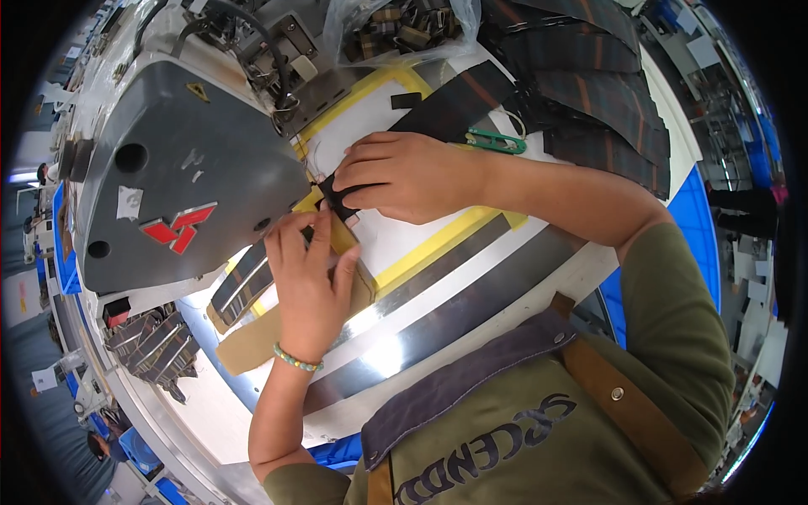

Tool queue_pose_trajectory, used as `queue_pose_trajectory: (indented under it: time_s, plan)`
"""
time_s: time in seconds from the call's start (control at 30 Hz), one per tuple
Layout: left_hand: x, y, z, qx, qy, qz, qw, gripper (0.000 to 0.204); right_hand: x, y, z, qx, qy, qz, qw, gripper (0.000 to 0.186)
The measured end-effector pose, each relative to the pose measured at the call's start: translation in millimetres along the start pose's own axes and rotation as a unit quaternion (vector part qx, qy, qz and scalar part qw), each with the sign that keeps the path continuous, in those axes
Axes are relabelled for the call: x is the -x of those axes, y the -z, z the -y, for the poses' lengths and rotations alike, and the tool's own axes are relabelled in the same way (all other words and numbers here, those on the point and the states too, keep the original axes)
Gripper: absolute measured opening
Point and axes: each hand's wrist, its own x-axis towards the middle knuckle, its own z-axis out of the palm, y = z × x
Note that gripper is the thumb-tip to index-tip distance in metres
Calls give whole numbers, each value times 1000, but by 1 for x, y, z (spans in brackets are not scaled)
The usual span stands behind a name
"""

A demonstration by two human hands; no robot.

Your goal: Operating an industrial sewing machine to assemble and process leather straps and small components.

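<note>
A grey sewing machine head [189, 172] stands on the left, its needle area close to my fingertips. My left hand [307, 273] lies over a tan fabric piece [261, 341], fingers stretched out and thumb apart, its fingertips beside the stitching spot. Just across from it, my right hand [408, 177] bends its fingers down onto a small black fabric piece [335, 200]; its thumb is hidden. Striped plaid fabric [244, 282] shows left of my left hand, partly under the machine. Beyond my right wrist lie green thread snips [497, 140].
Dark plaid panels [589, 93] are stacked at the far right, with a dark strip [459, 101] beside them. A clear plastic bag [404, 29] of plaid pieces sits at the back. More striped pieces [156, 345] pile up at left. Yellow tape [446, 248] marks the white work surface.
</note>
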Motion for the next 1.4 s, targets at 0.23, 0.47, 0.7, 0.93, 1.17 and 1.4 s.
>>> queue_pose_trajectory:
  time_s: [0.23, 0.47, 0.7, 0.93, 1.17, 1.4]
  plan:
    - [-3, -3, -3, -19, -25, 29, 999, 47, 1, -4, 5, 36, -1, -13, 999, 50]
    - [-7, 6, 20, 19, 52, 16, 998, 43, 0, -7, 3, 51, 5, 7, 999, 49]
    - [-24, 1, 28, -72, -62, 45, 994, 68, 0, -5, 2, 48, -2, 8, 999, 47]
    - [2, 17, 35, -177, 10, 7, 984, 64, -1, -9, 1, 46, -16, 7, 999, 48]
    - [-3, 10, 28, -130, -45, 28, 990, 66, -3, -6, 1, 70, 1, 7, 998, 45]
    - [-5, 16, 29, -74, -24, 17, 997, 64, -5, -6, -2, 44, -12, -2, 999, 45]
